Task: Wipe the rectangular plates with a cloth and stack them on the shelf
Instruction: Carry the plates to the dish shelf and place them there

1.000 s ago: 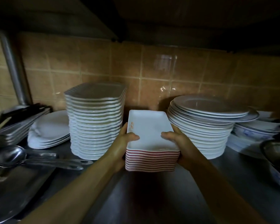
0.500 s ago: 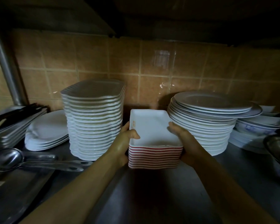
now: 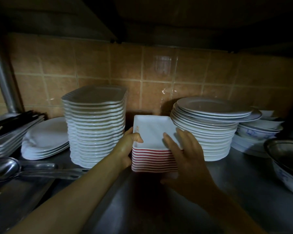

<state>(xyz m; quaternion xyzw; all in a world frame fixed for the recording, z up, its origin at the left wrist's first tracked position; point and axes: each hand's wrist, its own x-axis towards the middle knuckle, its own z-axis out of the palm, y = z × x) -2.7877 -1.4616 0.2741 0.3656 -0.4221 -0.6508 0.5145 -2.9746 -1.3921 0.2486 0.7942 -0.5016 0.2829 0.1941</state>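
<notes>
A stack of rectangular plates (image 3: 152, 130), white inside with red outer rims, stands on the steel shelf (image 3: 235, 186) between two taller piles. My left hand (image 3: 125, 149) grips the stack's left side, thumb hooked over the top plate's rim. My right hand (image 3: 184, 149) lies over the stack's front right corner with fingers straight, fingertips on the top plate. No cloth is in view.
A tall stack of wavy-edged white plates (image 3: 95, 125) stands left, round plates (image 3: 210, 125) right. Oval plates (image 3: 46, 139), trays and a steel ladle (image 3: 5, 168) lie far left. Bowls (image 3: 259, 129) and a metal bowl (image 3: 287, 157) sit at the right. Tiled wall behind, shelf overhead.
The stack has slid farther back between the two piles. My right hand has let go of the right side and now lies flat over the front corner.
</notes>
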